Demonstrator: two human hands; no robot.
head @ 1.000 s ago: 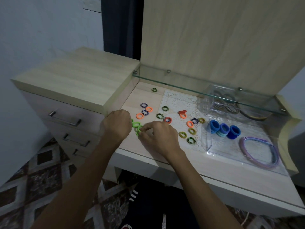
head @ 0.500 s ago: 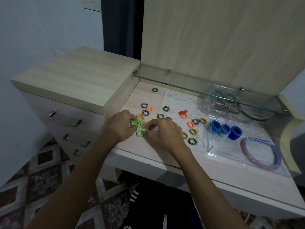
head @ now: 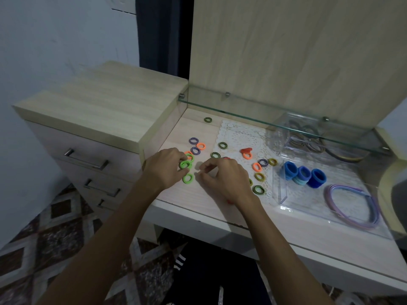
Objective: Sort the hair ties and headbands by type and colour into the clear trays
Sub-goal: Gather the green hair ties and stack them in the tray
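Note:
My left hand (head: 163, 168) grips a bunch of bright green hair ties (head: 185, 165) at the left end of the desk. One more green tie (head: 187, 178) lies flat just below them. My right hand (head: 222, 179) hovers right of that tie with loosely curled fingers, thumb and forefinger apart, nothing seen between them. Loose orange ties (head: 200, 146), purple striped ties (head: 193, 140), dark green ties (head: 222, 145) and olive ties (head: 259, 176) are scattered around. The front clear tray (head: 284, 194) holds thick blue ties (head: 304, 175) and purple headbands (head: 352, 205).
A second clear tray (head: 284, 137) with thin ties and headbands stands at the back under a glass shelf (head: 242, 108). A white lace mat (head: 240, 137) lies under some ties. A raised drawer unit (head: 99, 106) borders the desk on the left.
My left hand slid right and gathered the green ties between its fingers. My right hand drew back slightly, and one green tie now lies apart from its fingertips.

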